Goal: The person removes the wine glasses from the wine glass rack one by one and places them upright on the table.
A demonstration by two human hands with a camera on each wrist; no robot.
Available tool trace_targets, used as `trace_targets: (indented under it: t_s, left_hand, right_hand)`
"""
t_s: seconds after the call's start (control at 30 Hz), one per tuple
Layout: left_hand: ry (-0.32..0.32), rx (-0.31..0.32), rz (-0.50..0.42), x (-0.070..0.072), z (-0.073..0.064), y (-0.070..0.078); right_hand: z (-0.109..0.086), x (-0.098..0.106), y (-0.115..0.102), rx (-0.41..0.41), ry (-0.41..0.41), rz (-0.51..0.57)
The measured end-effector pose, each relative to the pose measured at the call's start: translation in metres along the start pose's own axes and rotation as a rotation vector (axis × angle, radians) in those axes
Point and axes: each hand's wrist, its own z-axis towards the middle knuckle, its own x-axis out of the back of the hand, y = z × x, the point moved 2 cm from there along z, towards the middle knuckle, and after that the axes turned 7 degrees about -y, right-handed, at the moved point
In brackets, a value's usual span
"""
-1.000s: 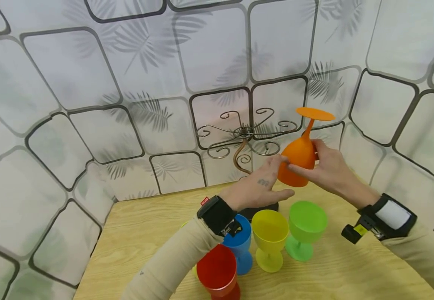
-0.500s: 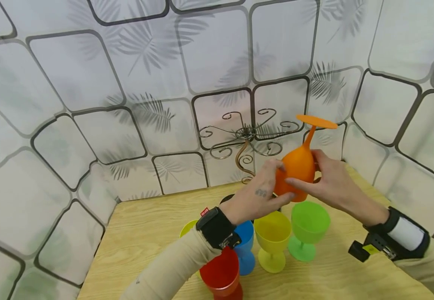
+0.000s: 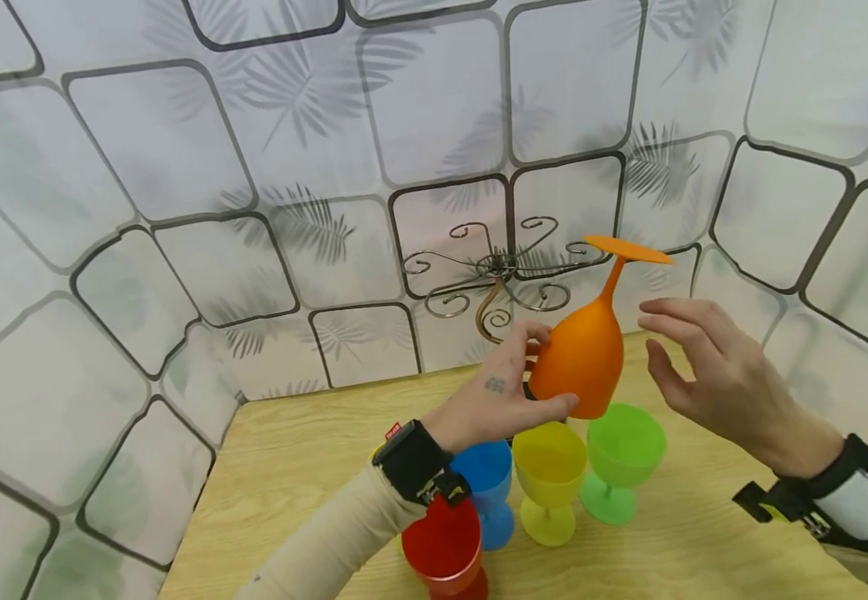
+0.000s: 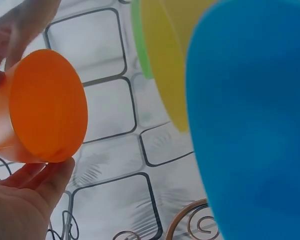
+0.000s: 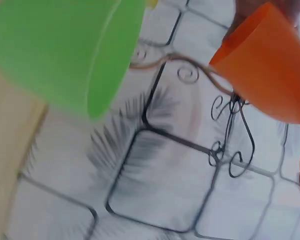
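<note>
My left hand grips an orange plastic goblet by its bowl, thumb on the near side and fingers behind. The goblet is upside down and slightly tilted, its round foot up and its mouth down, above the standing goblets. In the left wrist view the open mouth of the orange goblet faces the camera. My right hand is just right of the orange goblet, apart from it, fingers loosely bent and holding nothing. Below stand a green goblet, a yellow goblet and a blue goblet, all upright.
A red goblet stands nearest, beside my left forearm, which mostly hides another yellow one. Behind them rises a metal stand with curled wire arms. The wooden table meets a patterned cloth backdrop.
The orange goblet, first held by my right hand with the left near it, has come down slightly and is now in my left hand. My right hand has let go and moved right.
</note>
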Motion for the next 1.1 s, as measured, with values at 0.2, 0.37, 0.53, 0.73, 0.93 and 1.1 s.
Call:
trace_targets:
  t_s: [0.2, 0.37, 0.53, 0.73, 0.93, 1.1]
  left_hand:
    - [-0.014, 0.017, -0.054, 0.012, -0.004, 0.026]
    - [-0.031, 0.014, -0.107, 0.017, -0.008, 0.037]
    - [-0.047, 0.029, -0.108, 0.014, -0.011, 0.022]
    - [-0.057, 0.017, -0.059, 0.012, -0.014, 0.015]
    - [-0.064, 0.009, -0.067, 0.013, -0.017, 0.019]
    - [-0.082, -0.039, -0.067, 0.016, -0.023, 0.022]
  right_hand:
    - [0.014, 0.004, -0.014, 0.317, -0.142, -0.218]
    - [0.016, 0.001, -0.019, 0.384, -0.282, -0.261]
    - [0.018, 0.0, -0.02, 0.399, -0.303, -0.228]
    - [0.018, -0.002, -0.022, 0.402, -0.31, -0.173]
    - [0.019, -0.001, -0.026, 0.383, -0.307, -0.155]
    - [0.019, 0.001, -0.03, 0.337, -0.262, -0.125]
